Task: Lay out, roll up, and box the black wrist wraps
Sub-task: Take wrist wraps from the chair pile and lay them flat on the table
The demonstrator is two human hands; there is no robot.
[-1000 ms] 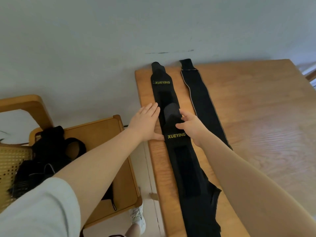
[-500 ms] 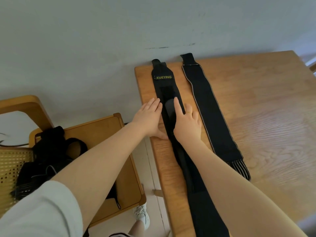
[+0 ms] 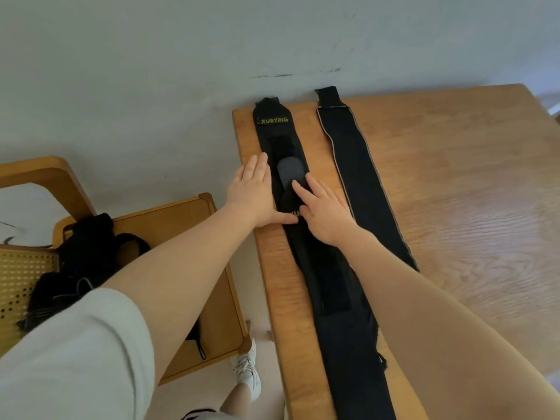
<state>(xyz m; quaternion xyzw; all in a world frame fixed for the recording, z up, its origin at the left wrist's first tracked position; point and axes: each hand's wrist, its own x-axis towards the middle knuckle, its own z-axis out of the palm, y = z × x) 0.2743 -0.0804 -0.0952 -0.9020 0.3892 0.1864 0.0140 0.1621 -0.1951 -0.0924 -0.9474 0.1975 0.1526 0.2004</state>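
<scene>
Two long black wrist wraps lie flat and parallel on the wooden table point(image 3: 454, 192). The left wrap point(image 3: 277, 134), marked XUEYING in yellow, runs along the table's left edge with a second strap point(image 3: 342, 313) overlapping it toward me. My left hand point(image 3: 253, 192) lies flat, palm down, at that wrap's left side, thumb touching the strap. My right hand point(image 3: 322, 212) presses flat on the overlap, fingers straight over a rounded grey tab point(image 3: 289, 169). The right wrap point(image 3: 360, 177), edged in pale piping, lies apart from both hands.
A wooden chair point(image 3: 188, 225) stands left of the table, holding a heap of black straps point(image 3: 85, 262) beside its woven cane back point(image 3: 21, 286). A pale wall backs the table. My white shoe point(image 3: 247, 369) shows on the floor below.
My right hand slid back toward me along the left wrap, uncovering the grey tab. The left hand stayed flat beside the wrap. The view shifted slightly.
</scene>
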